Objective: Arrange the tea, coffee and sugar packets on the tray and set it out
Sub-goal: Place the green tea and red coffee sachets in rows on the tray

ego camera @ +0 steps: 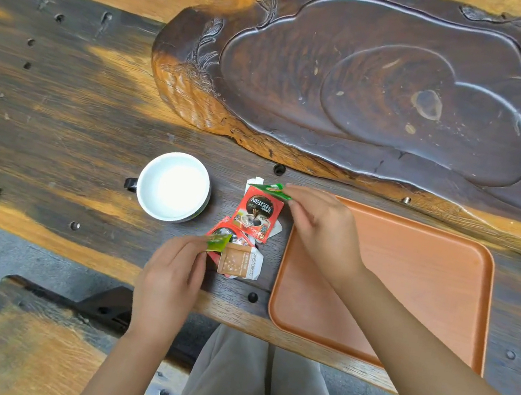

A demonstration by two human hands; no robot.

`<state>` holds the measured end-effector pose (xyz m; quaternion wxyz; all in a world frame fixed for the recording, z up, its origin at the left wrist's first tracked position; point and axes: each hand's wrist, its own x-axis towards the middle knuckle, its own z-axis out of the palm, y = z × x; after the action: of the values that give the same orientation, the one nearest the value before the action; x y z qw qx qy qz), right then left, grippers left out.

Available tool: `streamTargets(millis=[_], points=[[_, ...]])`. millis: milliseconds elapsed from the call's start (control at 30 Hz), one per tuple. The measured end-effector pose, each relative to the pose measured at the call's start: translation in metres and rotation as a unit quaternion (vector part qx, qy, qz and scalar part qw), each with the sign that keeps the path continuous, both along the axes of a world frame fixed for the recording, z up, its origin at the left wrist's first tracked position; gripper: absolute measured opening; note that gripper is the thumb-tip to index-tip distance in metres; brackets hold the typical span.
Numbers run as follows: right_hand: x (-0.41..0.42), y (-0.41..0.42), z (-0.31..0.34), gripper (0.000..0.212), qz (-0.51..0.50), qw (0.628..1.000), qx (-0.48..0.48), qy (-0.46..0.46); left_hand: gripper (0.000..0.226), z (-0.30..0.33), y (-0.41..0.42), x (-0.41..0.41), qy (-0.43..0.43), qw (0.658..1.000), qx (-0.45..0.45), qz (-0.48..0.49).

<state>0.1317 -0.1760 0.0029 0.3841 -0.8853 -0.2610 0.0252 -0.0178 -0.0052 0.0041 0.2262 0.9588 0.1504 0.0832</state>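
Note:
An orange tray [429,279] lies on the table at the right with nothing on it. Left of it is a small pile of packets: a red Nescafe coffee packet [258,212], a second red packet [229,228] partly under it, and a brown-and-white sugar packet [240,261]. My right hand [319,228] reaches over the tray's left edge and pinches a green tea packet [272,189] at the top of the pile. My left hand [171,279] pinches another green tea packet [218,242] at the pile's lower left.
A white cup [173,186] with a dark handle stands left of the packets. A large carved dark wooden tea board [375,88] fills the back of the table. My lap in grey trousers [240,385] is below the table's front edge.

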Motion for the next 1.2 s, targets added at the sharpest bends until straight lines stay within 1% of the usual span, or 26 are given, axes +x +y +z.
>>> streamTargets(millis=[100,167,267,433,567,667,733,833,967,1033,1200], points=[[-0.008,-0.024,0.012,0.022,-0.062,0.997,0.038,-0.015,0.016,0.017,0.0,-0.009,-0.052,0.997,0.003,0.065],[-0.016,-0.044,0.017,0.022,-0.088,0.995,0.026,-0.035,0.018,0.028,-0.001,-0.011,-0.097,0.993,0.008,0.066],[-0.027,-0.077,0.013,0.022,-0.11,0.991,-0.039,-0.059,0.021,0.035,-0.014,0.003,-0.131,0.991,0.006,0.024],[-0.038,-0.107,-0.003,0.019,-0.111,0.983,-0.12,-0.086,0.012,0.011,-0.066,0.056,-0.141,0.983,-0.019,-0.119],[-0.043,-0.116,-0.014,0.021,-0.094,0.981,-0.159,-0.065,0.009,-0.014,-0.102,0.085,-0.087,0.974,-0.026,-0.208],[-0.048,-0.117,-0.023,0.021,-0.071,0.98,-0.18,-0.039,0.008,-0.028,-0.11,0.086,-0.037,0.969,-0.039,-0.242],[-0.052,-0.118,-0.029,0.025,-0.065,0.978,-0.199,-0.012,0.01,-0.034,-0.109,0.081,-0.013,0.968,-0.049,-0.246],[-0.058,-0.119,-0.036,0.032,-0.058,0.975,-0.215,0.021,0.028,-0.039,-0.109,0.07,0.032,0.966,-0.041,-0.254],[-0.061,-0.117,-0.037,0.036,-0.052,0.97,-0.235,0.042,0.046,-0.045,-0.113,0.066,0.125,0.957,-0.025,-0.262],[-0.059,-0.115,-0.036,0.037,-0.055,0.967,-0.242,0.056,0.048,-0.048,-0.113,0.07,0.152,0.954,-0.032,-0.255],[-0.045,-0.113,-0.034,0.042,-0.063,0.962,-0.254,0.078,0.046,-0.051,-0.116,0.084,0.154,0.954,-0.034,-0.254]])
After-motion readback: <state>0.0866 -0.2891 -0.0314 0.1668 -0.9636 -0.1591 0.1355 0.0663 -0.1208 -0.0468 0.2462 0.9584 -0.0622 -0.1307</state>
